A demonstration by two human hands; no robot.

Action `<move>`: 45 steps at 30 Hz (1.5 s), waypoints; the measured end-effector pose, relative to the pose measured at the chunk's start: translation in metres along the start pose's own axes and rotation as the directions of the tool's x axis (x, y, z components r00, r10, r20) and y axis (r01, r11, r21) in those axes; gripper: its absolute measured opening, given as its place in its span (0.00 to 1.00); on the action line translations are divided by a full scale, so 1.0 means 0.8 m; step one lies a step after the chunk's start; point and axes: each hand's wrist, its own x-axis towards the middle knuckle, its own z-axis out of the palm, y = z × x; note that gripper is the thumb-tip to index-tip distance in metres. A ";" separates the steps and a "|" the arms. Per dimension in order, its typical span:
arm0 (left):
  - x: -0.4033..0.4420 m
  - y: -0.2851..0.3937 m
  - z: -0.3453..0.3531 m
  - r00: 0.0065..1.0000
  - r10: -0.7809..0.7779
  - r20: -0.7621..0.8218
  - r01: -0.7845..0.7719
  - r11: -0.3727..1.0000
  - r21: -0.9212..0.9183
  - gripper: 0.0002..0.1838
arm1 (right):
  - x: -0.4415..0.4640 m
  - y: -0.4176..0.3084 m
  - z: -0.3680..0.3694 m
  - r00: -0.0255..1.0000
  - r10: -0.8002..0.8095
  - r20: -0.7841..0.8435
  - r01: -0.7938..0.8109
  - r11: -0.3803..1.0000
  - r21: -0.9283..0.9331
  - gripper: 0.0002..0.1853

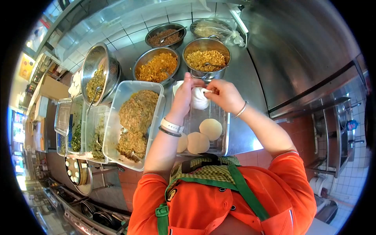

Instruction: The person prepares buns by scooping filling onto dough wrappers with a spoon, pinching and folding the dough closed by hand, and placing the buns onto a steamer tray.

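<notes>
A white pleated dough bun (200,100) sits between my hands, its top gathered into a twist. My left hand (185,93) is cupped around the bun's left side. With its fingertips, my right hand (226,95) pinches the dough at the upper right of the bun. Below them, several flat round dough wrappers (210,129) lie on a metal tray (226,135). My left forearm partly hides one wrapper. Any filling inside the bun cannot be seen.
To the left stands a clear plastic tub (112,147) of minced filling (138,109). Bowls of orange filling (156,66), yellow diced filling (205,59) and brown filling (166,37) stand behind. A tilted colander (105,51) and tubs of greens (76,135) are farther left.
</notes>
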 end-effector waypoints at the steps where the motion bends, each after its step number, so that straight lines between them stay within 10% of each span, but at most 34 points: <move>1: -0.006 0.003 0.000 0.988 0.153 -0.026 -0.154 0.986 -0.064 0.28 | 0.000 0.005 0.004 1.000 0.000 -0.003 0.000 1.000 -0.001 0.08; 3: -0.014 0.002 0.004 0.950 0.308 -0.052 -0.312 0.943 -0.118 0.28 | 0.003 0.020 0.016 0.976 0.205 -0.074 -0.155 0.890 0.428 0.08; 5: -0.021 -0.010 0.012 0.562 0.827 -0.017 -0.698 0.486 0.526 0.25 | 0.004 0.023 0.031 0.965 0.261 -0.010 -0.210 0.797 0.566 0.08; 7: -0.021 -0.008 0.015 0.574 0.808 -0.136 -0.688 0.565 0.456 0.23 | 0.003 0.011 0.032 0.952 0.299 0.073 -0.266 0.682 0.681 0.07; 9: -0.024 -0.005 0.003 0.864 0.480 -0.150 -0.449 0.871 0.199 0.28 | -0.003 -0.002 0.020 0.997 0.064 0.039 -0.073 0.948 0.309 0.06; 10: -0.024 -0.008 0.002 0.867 0.475 -0.153 -0.443 0.874 0.201 0.28 | -0.003 -0.002 0.016 0.997 0.067 0.043 -0.077 0.947 0.313 0.06; 12: -0.023 -0.009 0.001 0.893 0.423 -0.151 -0.406 0.904 0.135 0.29 | 0.004 -0.002 0.005 0.892 -0.451 -0.006 0.447 0.884 -0.136 0.06; 16: -0.027 -0.005 0.014 0.909 0.385 -0.158 -0.394 0.919 -0.027 0.30 | 0.004 -0.015 -0.008 0.997 -0.074 0.002 0.074 0.997 0.017 0.06; 27: -0.027 -0.004 0.016 0.960 -0.281 0.010 0.256 0.857 -0.448 0.27 | 0.012 0.005 -0.031 0.710 -0.631 0.313 0.704 0.645 -0.297 0.06; 34: -0.023 0.000 0.016 0.856 -0.442 0.268 0.517 0.752 -0.409 0.32 | 0.023 0.005 -0.040 0.635 -0.697 0.334 0.773 0.569 -0.281 0.05; 37: -0.012 -0.011 -0.001 0.804 -0.404 0.437 0.567 0.742 -0.357 0.33 | 0.036 0.021 -0.038 0.696 -0.610 0.379 0.718 0.613 -0.330 0.07; 40: -0.006 -0.026 -0.019 0.818 -0.358 0.451 0.556 0.693 -0.459 0.32 | 0.071 0.059 -0.035 0.913 -0.402 0.065 0.402 0.868 -0.290 0.12; 45: -0.005 -0.023 -0.024 0.930 -0.328 0.167 0.364 0.748 -0.555 0.26 | 0.142 0.122 -0.018 0.969 0.210 0.127 -0.056 0.694 -0.718 0.13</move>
